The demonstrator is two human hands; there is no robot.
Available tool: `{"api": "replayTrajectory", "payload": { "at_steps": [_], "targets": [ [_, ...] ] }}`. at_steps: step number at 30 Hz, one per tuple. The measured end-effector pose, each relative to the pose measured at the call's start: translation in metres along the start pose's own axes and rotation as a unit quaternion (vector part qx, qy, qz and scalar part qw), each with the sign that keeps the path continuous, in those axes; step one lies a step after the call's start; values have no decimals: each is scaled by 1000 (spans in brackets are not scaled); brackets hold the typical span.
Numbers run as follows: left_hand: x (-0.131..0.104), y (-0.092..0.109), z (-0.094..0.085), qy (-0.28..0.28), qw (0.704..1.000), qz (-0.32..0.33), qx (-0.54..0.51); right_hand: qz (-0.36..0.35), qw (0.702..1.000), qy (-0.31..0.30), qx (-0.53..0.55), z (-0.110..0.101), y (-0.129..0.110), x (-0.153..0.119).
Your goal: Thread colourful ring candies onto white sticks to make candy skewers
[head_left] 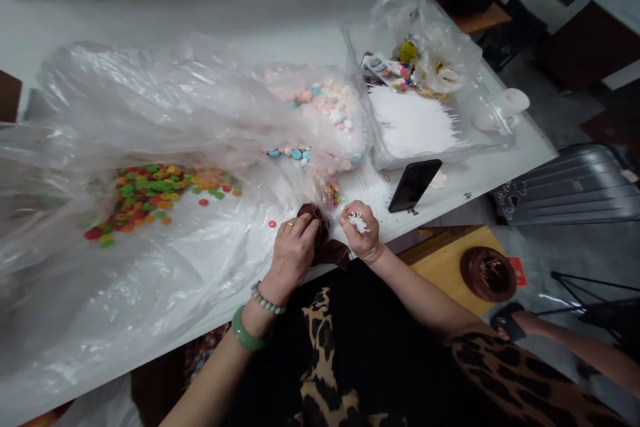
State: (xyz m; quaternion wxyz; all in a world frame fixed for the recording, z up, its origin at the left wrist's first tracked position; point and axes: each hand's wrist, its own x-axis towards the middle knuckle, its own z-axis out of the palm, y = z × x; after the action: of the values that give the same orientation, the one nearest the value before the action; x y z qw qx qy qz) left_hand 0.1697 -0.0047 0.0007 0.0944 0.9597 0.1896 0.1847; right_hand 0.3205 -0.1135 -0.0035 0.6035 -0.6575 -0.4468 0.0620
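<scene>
My left hand (pixel 293 253), with a ring, a beaded bracelet and a green bangle at the wrist, is closed on a brown cloth (pixel 331 253) at the table's front edge. Whether anything lies inside the cloth's folds is hidden. To its right, my right hand (pixel 369 240) is a fist around a bundle of thin white sticks (pixel 358 221), whose ends show at the top. Just beyond the hands is a small clear bag of red and green bits (pixel 332 195). A lone red disc (pixel 272 223) lies left of the cloth.
Large clear plastic bags (pixel 150 93) cover the left side, with colourful ring-shaped pieces (pixel 145 193) and pastel pieces (pixel 335 103) inside. A clear tray (pixel 383 155) holds many white sticks (pixel 413 121). A black phone (pixel 415 185) stands propped at right, and a white cup (pixel 511 103) is near the edge.
</scene>
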Motion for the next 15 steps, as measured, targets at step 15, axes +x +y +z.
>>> {"api": "replayTrajectory", "payload": {
  "at_steps": [15],
  "targets": [
    [52,29,-22,-20,717,-277,-639,348,909,-96,207,8,-12,21]
  ]
}}
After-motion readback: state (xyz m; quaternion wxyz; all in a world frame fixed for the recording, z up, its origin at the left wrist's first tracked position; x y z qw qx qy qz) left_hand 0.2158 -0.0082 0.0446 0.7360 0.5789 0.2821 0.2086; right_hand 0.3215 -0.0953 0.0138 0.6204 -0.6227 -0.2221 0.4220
